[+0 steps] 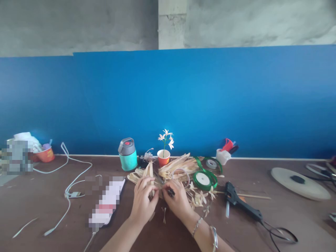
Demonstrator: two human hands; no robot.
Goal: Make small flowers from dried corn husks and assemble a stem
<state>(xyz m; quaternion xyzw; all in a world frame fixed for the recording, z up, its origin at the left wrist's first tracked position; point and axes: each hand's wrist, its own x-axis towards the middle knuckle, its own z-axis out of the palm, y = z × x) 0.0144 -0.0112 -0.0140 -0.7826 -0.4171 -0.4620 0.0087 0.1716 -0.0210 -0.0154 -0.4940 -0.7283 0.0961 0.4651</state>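
Observation:
My left hand is closed in a pinch, its fingertips almost meeting those of my right hand, which is also pinched. What they hold between them is too small to name. Something dark shows under my right fingers. Just behind the hands lie dried corn husks, with one pointed husk standing up near my left hand. Several pale husk flowers are scattered beside my right hand. A paper cup at the back holds a green stem with pale flowers.
A green ribbon spool, a clear tape roll and a black glue gun lie to the right. At left are a phone, white cables and a turquoise flask. A round disc lies far right.

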